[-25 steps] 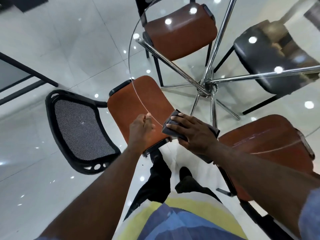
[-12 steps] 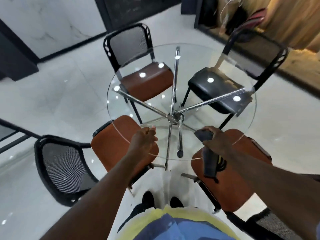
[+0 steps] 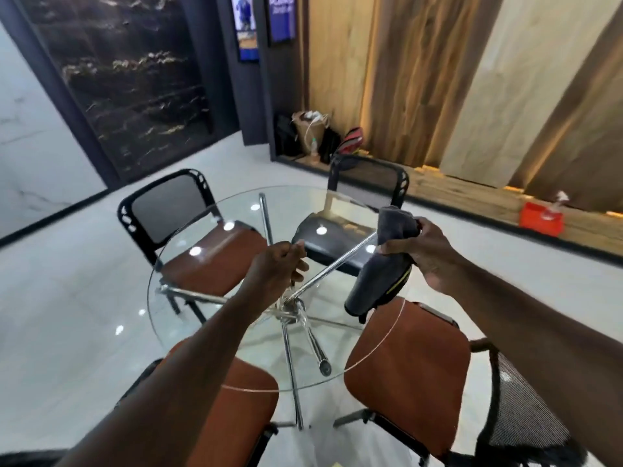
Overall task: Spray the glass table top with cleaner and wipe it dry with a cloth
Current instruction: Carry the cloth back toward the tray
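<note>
The round glass table top (image 3: 290, 187) sits on chrome legs (image 3: 293, 311) in front of me. My right hand (image 3: 428, 254) grips a dark grey cloth (image 3: 381, 274), which it holds up above the right side of the glass. The cloth hangs down from the hand, clear of the surface. My left hand (image 3: 276, 267) hovers over the middle of the table with its fingers curled and nothing in it. Far right, a pale spray bottle (image 3: 558, 203) stands blurred on a wooden ledge.
Four chairs ring the table: a brown seat with a mesh back (image 3: 215, 254) at far left, a black seat (image 3: 327, 244) at far right, and brown seats near right (image 3: 404, 365) and near left (image 3: 242, 416). An orange box (image 3: 541, 219) and bags (image 3: 313, 136) sit along the wall.
My right hand has lifted the cloth off the near edge of the glass and raised it to the right. My view has swung up from the floor to the room.
</note>
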Motion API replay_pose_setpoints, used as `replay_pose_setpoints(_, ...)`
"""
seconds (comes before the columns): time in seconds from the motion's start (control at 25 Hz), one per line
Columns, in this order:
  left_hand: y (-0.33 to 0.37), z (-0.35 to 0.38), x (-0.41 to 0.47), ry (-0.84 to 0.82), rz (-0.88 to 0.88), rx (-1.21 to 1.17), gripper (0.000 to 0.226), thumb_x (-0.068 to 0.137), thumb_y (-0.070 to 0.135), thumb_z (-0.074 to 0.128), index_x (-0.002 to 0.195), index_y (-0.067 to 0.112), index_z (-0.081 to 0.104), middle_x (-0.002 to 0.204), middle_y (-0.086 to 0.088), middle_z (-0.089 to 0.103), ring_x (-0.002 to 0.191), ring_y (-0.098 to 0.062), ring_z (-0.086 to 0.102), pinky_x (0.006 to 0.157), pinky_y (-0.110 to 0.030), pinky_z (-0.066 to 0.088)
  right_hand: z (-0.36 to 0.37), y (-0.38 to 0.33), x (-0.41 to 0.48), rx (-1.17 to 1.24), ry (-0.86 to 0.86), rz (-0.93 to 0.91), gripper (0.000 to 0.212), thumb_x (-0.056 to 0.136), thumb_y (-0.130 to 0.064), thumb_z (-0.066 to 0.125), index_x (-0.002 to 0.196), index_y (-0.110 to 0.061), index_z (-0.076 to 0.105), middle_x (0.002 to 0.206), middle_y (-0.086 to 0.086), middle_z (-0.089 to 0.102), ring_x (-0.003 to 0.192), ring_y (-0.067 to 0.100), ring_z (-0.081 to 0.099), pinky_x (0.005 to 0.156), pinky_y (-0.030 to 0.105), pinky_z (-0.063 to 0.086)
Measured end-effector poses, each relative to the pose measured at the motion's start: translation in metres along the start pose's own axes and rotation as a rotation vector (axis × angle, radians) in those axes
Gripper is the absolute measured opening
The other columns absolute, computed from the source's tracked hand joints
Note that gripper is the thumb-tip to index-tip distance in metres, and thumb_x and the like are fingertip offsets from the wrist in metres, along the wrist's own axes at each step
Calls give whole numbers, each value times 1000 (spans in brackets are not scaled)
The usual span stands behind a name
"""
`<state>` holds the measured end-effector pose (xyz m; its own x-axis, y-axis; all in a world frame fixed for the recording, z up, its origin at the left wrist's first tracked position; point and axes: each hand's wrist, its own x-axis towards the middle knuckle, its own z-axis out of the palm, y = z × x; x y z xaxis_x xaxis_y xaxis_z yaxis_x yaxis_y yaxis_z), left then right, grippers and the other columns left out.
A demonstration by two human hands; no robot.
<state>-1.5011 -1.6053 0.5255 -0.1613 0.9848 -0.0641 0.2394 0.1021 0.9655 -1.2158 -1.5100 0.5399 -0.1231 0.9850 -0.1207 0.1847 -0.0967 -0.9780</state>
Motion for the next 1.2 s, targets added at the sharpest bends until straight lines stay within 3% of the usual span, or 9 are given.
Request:
replay_pose_setpoints(0.12, 24, -7, 6, -87, 97, 35, 36, 107, 40, 51, 99, 9, 68, 92, -15, 77, 82, -35, 74, 70, -40, 50, -3, -28, -29, 2, 96, -92, 87, 38, -4, 97, 121, -5, 69, 103, 5, 76, 96, 21, 71, 79, 39, 61)
replay_pose_setpoints(0.32, 53, 7, 20, -215, 278, 92, 34, 107, 41, 51, 95, 15, 70, 88, -9, 77, 76, -24, 76, 61, -28, 57, -26, -60, -70, -54, 358, -154, 92, 39, -10, 99, 123, -19, 62, 114, 3, 74, 107, 25, 72, 93, 51, 61)
replay_pose_setpoints(0.44, 68, 34, 25, -268, 365, 127, 38, 106, 43, 52, 97, 12, 72, 84, -3, 77, 72, -17, 75, 66, -33, 57, -51, -70, -94, -121, 450, -179, 79, 53, -1, 100, 118, -23, 60, 112, -1, 72, 103, 18, 69, 92, 46, 61)
replay_pose_setpoints(0.52, 83, 58, 22, -338, 413, 186, 37, 107, 40, 50, 103, 9, 71, 87, -2, 77, 74, -13, 73, 67, -27, 53, -75, -71, -116, -180, 507, -175, 78, 55, -1, 100, 113, -29, 56, 110, -5, 70, 101, 13, 67, 91, 41, 59)
replay_pose_setpoints(0.64, 99, 91, 16, -454, 491, 283, 36, 107, 43, 49, 107, 13, 68, 94, 2, 75, 80, -9, 72, 67, -26, 50, -115, -67, -146, -206, 596, -142, 93, 39, -19, 103, 121, -27, 59, 117, 0, 72, 112, 23, 69, 92, 46, 61)
replay_pose_setpoints(0.8, 114, 138, 15, -501, 561, 304, 34, 101, 53, 54, 99, 23, 69, 90, 8, 76, 76, -7, 73, 71, -34, 57, -166, -54, -183, -150, 684, -138, 80, 53, -3, 102, 116, -27, 60, 115, -1, 71, 107, 19, 68, 83, 39, 60)
replay_pose_setpoints(0.96, 142, 213, -3, -551, 612, 354, 32, 102, 53, 54, 104, 25, 70, 92, 11, 77, 79, -2, 73, 76, -37, 61, -229, -28, -224, -106, 727, -110, 78, 55, -3, 103, 115, -26, 59, 113, -3, 71, 104, 16, 68, 79, 35, 58)
replay_pose_setpoints(1.08, 162, 284, -23, -597, 611, 341, 30, 102, 55, 55, 103, 29, 71, 92, 13, 77, 81, -2, 73, 78, -39, 61, -283, -11, -249, -102, 770, -83, 91, 43, -19, 107, 121, -25, 61, 119, -2, 74, 113, 21, 70, 93, 48, 63)
replay_pose_setpoints(1.2, 180, 368, -52, -650, 600, 302, 24, 101, 51, 58, 101, 30, 70, 91, 14, 77, 82, -4, 74, 78, -38, 60, -348, 3, -276, -116, 798, -85, 106, 28, -43, 102, 124, -26, 61, 119, -5, 74, 116, 20, 70, 97, 48, 62)
